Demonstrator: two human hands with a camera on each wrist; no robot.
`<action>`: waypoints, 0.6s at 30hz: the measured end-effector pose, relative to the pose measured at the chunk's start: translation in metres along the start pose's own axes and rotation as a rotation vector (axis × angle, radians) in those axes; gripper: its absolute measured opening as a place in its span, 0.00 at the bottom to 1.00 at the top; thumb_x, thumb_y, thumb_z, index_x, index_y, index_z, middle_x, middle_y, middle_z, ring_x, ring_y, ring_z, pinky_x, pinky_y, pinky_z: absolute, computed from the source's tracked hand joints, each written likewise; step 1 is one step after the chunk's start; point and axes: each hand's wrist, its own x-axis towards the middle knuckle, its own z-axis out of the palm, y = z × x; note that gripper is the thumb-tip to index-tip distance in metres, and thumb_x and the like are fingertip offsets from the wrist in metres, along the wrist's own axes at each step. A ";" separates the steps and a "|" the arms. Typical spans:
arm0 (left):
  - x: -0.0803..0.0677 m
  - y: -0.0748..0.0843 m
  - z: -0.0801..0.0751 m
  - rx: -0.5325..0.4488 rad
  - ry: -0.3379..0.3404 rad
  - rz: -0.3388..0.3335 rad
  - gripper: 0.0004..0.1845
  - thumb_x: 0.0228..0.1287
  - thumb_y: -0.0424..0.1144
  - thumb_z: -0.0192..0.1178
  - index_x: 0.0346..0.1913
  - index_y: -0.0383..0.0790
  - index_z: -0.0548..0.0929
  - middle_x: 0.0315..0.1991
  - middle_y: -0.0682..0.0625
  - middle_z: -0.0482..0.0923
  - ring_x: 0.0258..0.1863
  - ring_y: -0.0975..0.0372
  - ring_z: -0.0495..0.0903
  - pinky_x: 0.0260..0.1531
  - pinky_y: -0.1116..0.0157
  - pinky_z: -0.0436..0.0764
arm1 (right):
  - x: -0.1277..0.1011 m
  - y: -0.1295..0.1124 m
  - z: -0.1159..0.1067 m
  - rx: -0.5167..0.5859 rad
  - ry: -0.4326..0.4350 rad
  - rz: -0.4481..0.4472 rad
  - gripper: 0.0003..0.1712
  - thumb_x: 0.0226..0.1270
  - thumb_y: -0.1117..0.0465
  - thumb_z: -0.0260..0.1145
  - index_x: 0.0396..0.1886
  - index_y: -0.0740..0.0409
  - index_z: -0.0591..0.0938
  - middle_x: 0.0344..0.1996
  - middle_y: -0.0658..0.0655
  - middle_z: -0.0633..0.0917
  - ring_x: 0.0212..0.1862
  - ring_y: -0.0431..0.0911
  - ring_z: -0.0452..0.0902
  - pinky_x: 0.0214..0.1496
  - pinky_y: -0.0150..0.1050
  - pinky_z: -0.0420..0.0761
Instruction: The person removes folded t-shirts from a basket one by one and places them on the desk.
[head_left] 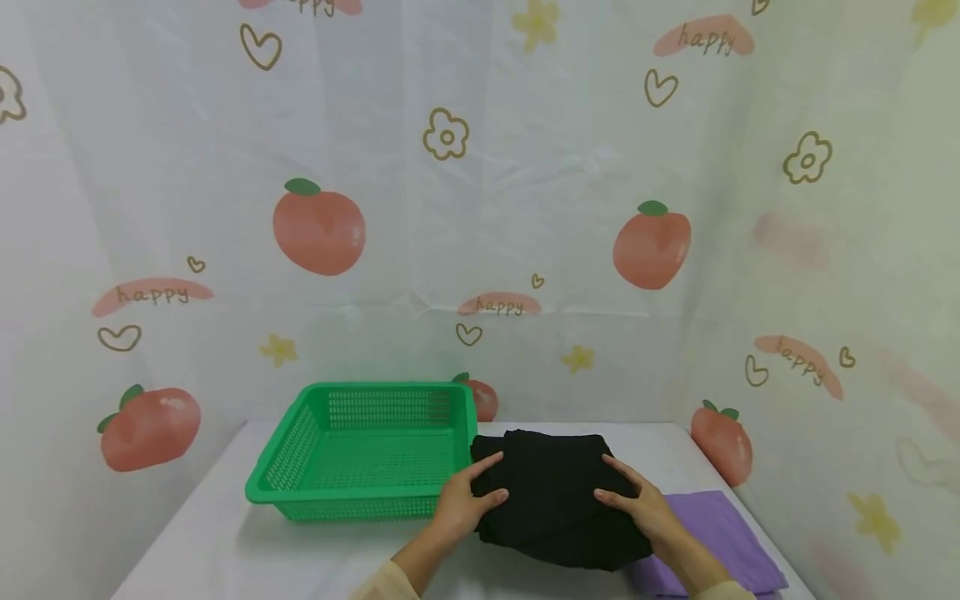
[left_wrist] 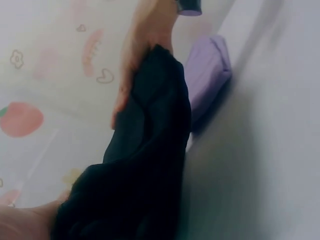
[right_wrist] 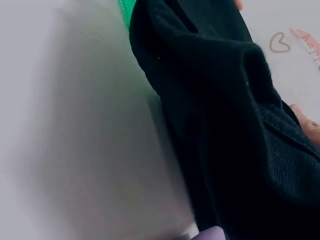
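Observation:
A folded black garment (head_left: pixel 555 500) is held by both hands, one at each side, and appears lifted over the table. My left hand (head_left: pixel 463 504) grips its left edge, thumb and fingers on top. The right hand (head_left: pixel 645 508) grips the opposite edge the same way. Seen from the left wrist, the black cloth (left_wrist: pixel 145 165) hangs in loose folds above the white surface. In the right wrist view the folded layers of the black garment (right_wrist: pixel 210 100) fill the middle, and the fingers beneath are hidden.
A green plastic basket (head_left: pixel 360 504) with slotted walls stands on the white table (head_left: pixel 225 550), left of the black garment. Folded purple cloth (head_left: pixel 720 533) lies at the right, partly behind the right forearm. A patterned curtain (head_left: pixel 480 208) closes off the back and sides.

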 end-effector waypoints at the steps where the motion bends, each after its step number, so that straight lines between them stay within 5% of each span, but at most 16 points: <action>1: 0.000 -0.001 0.002 0.007 -0.004 0.001 0.34 0.55 0.40 0.73 0.68 0.50 0.76 0.66 0.32 0.71 0.66 0.37 0.67 0.58 0.39 0.72 | 0.000 0.001 0.000 -0.003 -0.001 -0.001 0.42 0.64 0.55 0.71 0.76 0.53 0.64 0.73 0.70 0.62 0.64 0.59 0.70 0.59 0.44 0.74; 7: -0.003 -0.007 0.013 0.048 -0.052 0.005 0.41 0.49 0.39 0.78 0.70 0.52 0.74 0.66 0.33 0.71 0.66 0.36 0.67 0.59 0.37 0.70 | -0.004 0.012 -0.003 -0.005 0.002 0.006 0.42 0.63 0.56 0.71 0.75 0.56 0.64 0.72 0.71 0.63 0.64 0.59 0.70 0.55 0.42 0.76; 18: -0.012 -0.029 0.026 0.006 -0.050 -0.049 0.29 0.52 0.39 0.75 0.60 0.54 0.83 0.63 0.37 0.75 0.63 0.41 0.72 0.57 0.41 0.73 | -0.010 0.032 -0.005 -0.038 -0.002 0.035 0.42 0.64 0.54 0.71 0.75 0.53 0.65 0.70 0.72 0.65 0.62 0.60 0.73 0.55 0.49 0.78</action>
